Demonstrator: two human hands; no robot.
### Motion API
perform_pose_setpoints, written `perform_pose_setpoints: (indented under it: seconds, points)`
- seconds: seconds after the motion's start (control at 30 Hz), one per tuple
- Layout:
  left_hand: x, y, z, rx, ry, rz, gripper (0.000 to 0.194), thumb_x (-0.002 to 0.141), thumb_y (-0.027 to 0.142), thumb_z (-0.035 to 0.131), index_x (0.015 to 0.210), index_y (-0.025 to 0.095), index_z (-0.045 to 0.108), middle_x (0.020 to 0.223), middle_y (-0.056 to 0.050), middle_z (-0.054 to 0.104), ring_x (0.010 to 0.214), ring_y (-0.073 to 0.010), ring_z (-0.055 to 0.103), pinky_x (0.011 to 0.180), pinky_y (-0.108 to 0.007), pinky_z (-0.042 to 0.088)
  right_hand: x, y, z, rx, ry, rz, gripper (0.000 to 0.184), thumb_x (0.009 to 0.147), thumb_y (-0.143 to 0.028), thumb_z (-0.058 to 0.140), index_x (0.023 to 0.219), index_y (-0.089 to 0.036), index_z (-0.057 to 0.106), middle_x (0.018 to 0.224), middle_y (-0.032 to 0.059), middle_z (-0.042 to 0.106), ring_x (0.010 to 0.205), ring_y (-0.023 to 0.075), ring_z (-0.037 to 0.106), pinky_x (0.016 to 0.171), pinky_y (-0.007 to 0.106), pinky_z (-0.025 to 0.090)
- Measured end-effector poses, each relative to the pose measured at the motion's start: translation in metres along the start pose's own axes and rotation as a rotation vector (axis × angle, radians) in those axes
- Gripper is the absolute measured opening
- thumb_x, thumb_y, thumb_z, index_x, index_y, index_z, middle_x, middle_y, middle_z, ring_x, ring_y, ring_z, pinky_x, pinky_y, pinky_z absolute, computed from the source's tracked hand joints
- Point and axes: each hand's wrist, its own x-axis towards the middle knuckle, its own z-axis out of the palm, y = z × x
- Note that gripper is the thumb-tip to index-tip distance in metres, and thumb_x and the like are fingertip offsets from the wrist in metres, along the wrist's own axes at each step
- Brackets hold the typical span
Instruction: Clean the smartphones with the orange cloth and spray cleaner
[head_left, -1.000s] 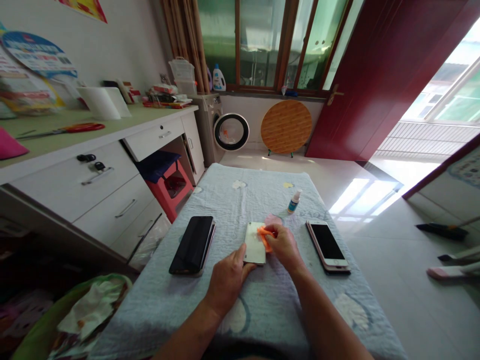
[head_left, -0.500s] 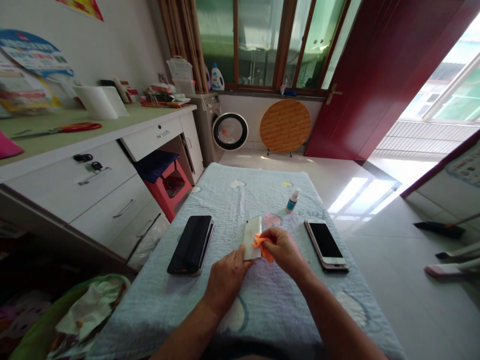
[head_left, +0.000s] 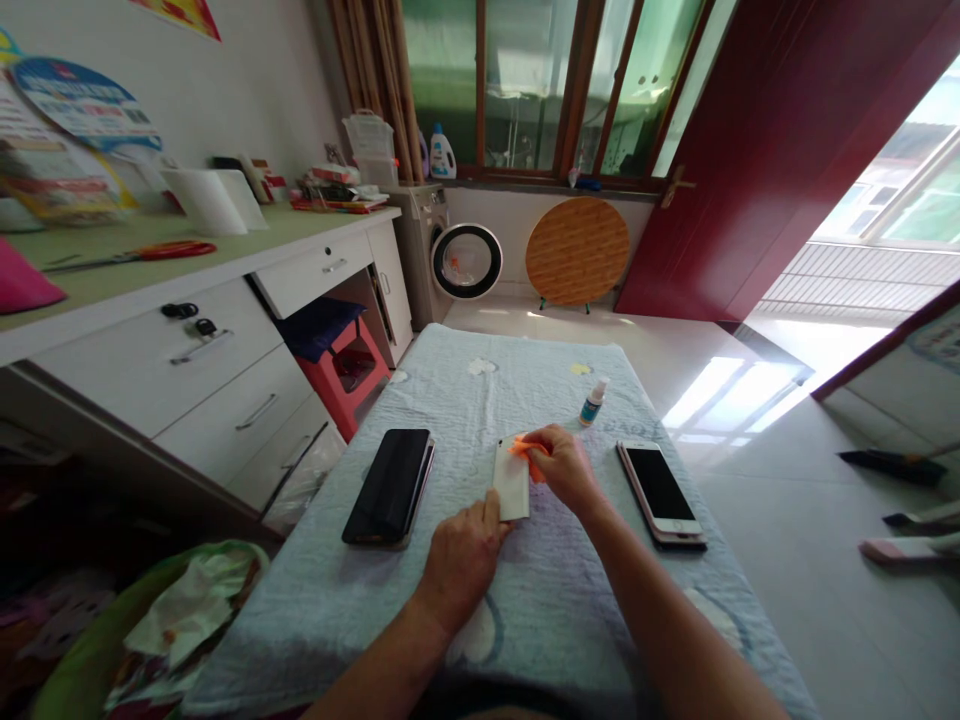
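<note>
A white phone (head_left: 512, 492) is held back up over the middle of the cloth-covered table (head_left: 450, 400). My left hand (head_left: 466, 550) grips its lower left corner, thumb on top. An orange cloth (head_left: 535, 462) is pinched in my right hand (head_left: 562, 465) and touches the upper right part of the phone's back. To the left lies a black-screened phone (head_left: 388, 487), apparently stacked on another one. On the right, a white-framed phone (head_left: 660, 490) rests on a darker one. A small spray bottle (head_left: 592, 403) stands upright beyond my right hand.
Along the left runs a desk (head_left: 300, 230) with scissors (head_left: 142, 255) and a paper roll (head_left: 206, 200) on it. A red stool (head_left: 345, 370) is tucked beside it. A lined bin (head_left: 172, 620) stands at lower left. Behind the table are a washing machine (head_left: 420, 230) and a round wooden board (head_left: 577, 250).
My right hand with the orange cloth has moved down the phone's back, then up again toward its top. The phone's tilt has shifted slightly. My left hand keeps its hold.
</note>
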Motion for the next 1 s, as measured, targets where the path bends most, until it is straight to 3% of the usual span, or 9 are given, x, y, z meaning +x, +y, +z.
perform_pose_setpoints:
  seconds: [0.23,0.37,0.5,0.83,1.0]
  points:
    - [-0.001,-0.001,0.001,-0.041,0.041,0.004,0.034,0.097,0.029,0.048,0.126,0.011,0.049,0.09,-0.008,0.068,0.078,-0.022,0.068,0.063,-0.029,0.052,-0.06,-0.022,-0.008,0.025,-0.128,-0.094,0.022,0.079,-0.014,0.059,0.09,-0.024,0.075,0.087,0.0032,0.064,0.08,0.0165,0.061,0.075,0.029,0.049]
    - [-0.001,-0.002,0.001,-0.031,0.041,0.003,0.032,0.099,0.029,0.044,0.124,0.011,0.05,0.087,-0.009,0.068,0.075,-0.0222,0.068,0.061,-0.029,0.052,-0.074,-0.029,-0.01,0.001,-0.156,-0.137,0.02,0.082,-0.015,0.061,0.088,-0.027,0.076,0.088,0.0024,0.062,0.08,0.0156,0.061,0.075,0.028,0.049]
    - [0.0,-0.001,0.001,-0.042,0.05,0.009,0.029,0.099,0.027,0.041,0.121,0.011,0.052,0.085,-0.009,0.067,0.075,-0.0229,0.068,0.061,-0.029,0.052,-0.059,-0.025,-0.009,-0.003,-0.149,-0.147,0.017,0.083,-0.018,0.062,0.087,-0.026,0.076,0.083,0.0021,0.062,0.077,0.0156,0.062,0.072,0.028,0.048]
    - [0.0,-0.002,0.0,-0.002,0.017,0.001,0.035,0.099,0.025,0.042,0.128,0.007,0.048,0.088,-0.011,0.069,0.076,-0.0243,0.068,0.062,-0.032,0.052,0.019,-0.003,0.002,-0.066,-0.011,-0.114,0.013,0.08,-0.018,0.064,0.082,-0.022,0.077,0.082,0.0034,0.063,0.077,0.0165,0.06,0.077,0.029,0.046]
    - [-0.001,-0.002,0.001,-0.016,0.036,-0.002,0.034,0.098,0.025,0.044,0.128,0.009,0.048,0.086,-0.01,0.068,0.076,-0.0221,0.068,0.063,-0.029,0.052,0.033,0.004,0.007,-0.065,0.048,-0.084,0.013,0.079,-0.018,0.063,0.08,-0.02,0.076,0.08,0.0047,0.064,0.078,0.0184,0.06,0.076,0.031,0.046]
